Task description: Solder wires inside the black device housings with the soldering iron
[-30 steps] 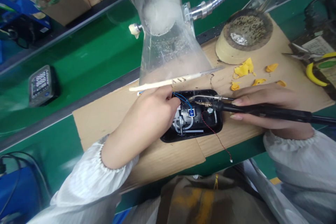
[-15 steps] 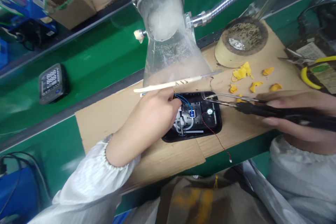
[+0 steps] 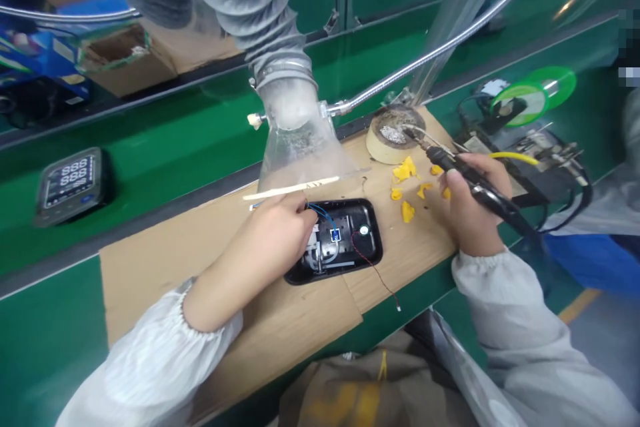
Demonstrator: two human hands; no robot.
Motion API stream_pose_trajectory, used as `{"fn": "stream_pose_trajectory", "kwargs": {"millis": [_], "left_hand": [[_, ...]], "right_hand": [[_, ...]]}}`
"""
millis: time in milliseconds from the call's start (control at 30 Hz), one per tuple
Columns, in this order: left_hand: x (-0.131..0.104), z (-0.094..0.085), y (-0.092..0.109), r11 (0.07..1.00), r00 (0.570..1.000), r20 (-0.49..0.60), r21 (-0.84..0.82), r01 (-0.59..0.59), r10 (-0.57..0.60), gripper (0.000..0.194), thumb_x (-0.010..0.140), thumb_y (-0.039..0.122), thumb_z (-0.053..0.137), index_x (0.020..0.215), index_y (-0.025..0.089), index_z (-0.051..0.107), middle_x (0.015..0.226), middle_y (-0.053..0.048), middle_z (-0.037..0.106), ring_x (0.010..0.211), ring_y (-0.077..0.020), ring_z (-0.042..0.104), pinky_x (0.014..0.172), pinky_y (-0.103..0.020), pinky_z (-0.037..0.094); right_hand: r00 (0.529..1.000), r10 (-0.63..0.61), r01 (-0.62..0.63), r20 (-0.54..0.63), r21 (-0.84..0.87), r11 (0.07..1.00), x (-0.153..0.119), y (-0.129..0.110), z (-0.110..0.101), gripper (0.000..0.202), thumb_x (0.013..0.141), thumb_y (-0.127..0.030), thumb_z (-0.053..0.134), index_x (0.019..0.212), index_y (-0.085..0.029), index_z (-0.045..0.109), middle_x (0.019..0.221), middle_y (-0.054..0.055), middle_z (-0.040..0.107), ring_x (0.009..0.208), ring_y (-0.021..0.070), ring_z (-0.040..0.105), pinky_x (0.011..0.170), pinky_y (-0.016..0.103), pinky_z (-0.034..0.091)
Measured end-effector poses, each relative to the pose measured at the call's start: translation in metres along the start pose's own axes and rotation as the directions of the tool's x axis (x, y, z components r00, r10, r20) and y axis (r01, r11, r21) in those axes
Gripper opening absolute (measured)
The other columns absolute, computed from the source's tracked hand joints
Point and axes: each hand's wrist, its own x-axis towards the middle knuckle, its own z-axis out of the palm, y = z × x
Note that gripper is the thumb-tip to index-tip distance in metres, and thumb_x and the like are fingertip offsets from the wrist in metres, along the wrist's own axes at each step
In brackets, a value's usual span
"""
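My left hand (image 3: 273,230) is closed at the left end of a black plastic casing (image 3: 373,255), its fingertips pinching blue wires (image 3: 323,210). These run to a small blue part (image 3: 335,235) inside; the exact grip is hidden. Clear tubing (image 3: 333,255) and a small round part (image 3: 364,230) also sit in the casing. A twisted red wire (image 3: 383,277) hangs over its front edge. My right hand (image 3: 477,203) is wrapped around a black soldering iron (image 3: 480,190) with a thin metal tube alongside. Its tip is in a round pot (image 3: 383,147) holding silvery bits.
A clear fume hood (image 3: 300,153) on a grey hose hangs just behind the casing. Yellow scraps (image 3: 407,211) lie on the cardboard (image 3: 160,280). A digital display (image 3: 70,183) stands at left. At right are a green solder reel (image 3: 525,103) and a metal stand (image 3: 555,153).
My right hand has moved the soldering iron from the casing back to the pot. My left hand stays at the casing. The view has shifted, showing more of the right side.
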Motion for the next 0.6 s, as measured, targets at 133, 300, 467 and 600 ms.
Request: {"fn": "stream_pose_trajectory", "kwargs": {"millis": [133, 300, 467, 600], "left_hand": [[-0.0002, 0.0003, 0.0002, 0.999, 1.0, -0.013, -0.035, 0.005, -0.005, 0.031, 0.1, 0.023, 0.047, 0.077, 0.015, 0.067, 0.083, -0.009, 0.059, 0.078, -0.0239, 0.058, 0.072, -0.036, 0.047], [-0.0026, 0.0004, 0.0005, 0.998, 1.0, -0.002, -0.054, 0.031, -0.032, 0.03, 0.1, 0.021, 0.047, 0.078, 0.014, 0.067, 0.087, -0.01, 0.061, 0.08, -0.0243, 0.059, 0.072, -0.036, 0.048], [-0.0017, 0.0027, 0.0003, 0.998, 0.999, -0.034, -0.059, 0.017, -0.02, 0.03, 0.1, 0.02, 0.046, 0.079, 0.015, 0.067, 0.088, -0.011, 0.062, 0.083, -0.0252, 0.059, 0.075, -0.037, 0.048], [-0.0009, 0.0043, -0.0006, 0.998, 0.999, -0.046, -0.064, 0.008, -0.011, 0.03, 0.1, 0.019, 0.045, 0.08, 0.015, 0.068, 0.089, -0.011, 0.062, 0.083, -0.0249, 0.059, 0.075, -0.037, 0.049]], "right_hand": [[0.994, -0.07, 0.069, -0.084, -0.017, 0.997, -0.0063, 0.0022, -0.0005, 0.029, 0.086, -0.034, 0.076, 0.112, -0.023, 0.069, 0.105, 0.006, 0.071, 0.096, 0.0255, 0.07, 0.089, 0.045, 0.057], [0.997, -0.054, 0.054, -0.056, -0.007, 0.999, -0.008, -0.0035, 0.0025, 0.031, 0.088, -0.035, 0.073, 0.116, -0.024, 0.067, 0.109, 0.007, 0.071, 0.099, 0.026, 0.07, 0.09, 0.046, 0.058], [0.996, -0.063, 0.061, -0.055, -0.033, 0.998, -0.008, -0.0064, 0.0041, 0.029, 0.09, -0.038, 0.071, 0.115, -0.025, 0.068, 0.111, 0.007, 0.071, 0.101, 0.0259, 0.07, 0.092, 0.045, 0.058], [0.997, -0.068, 0.067, -0.03, -0.059, 0.996, -0.0068, -0.0001, 0.005, 0.026, 0.089, -0.039, 0.072, 0.111, -0.025, 0.069, 0.107, 0.007, 0.074, 0.097, 0.0247, 0.071, 0.088, 0.041, 0.059]]}}
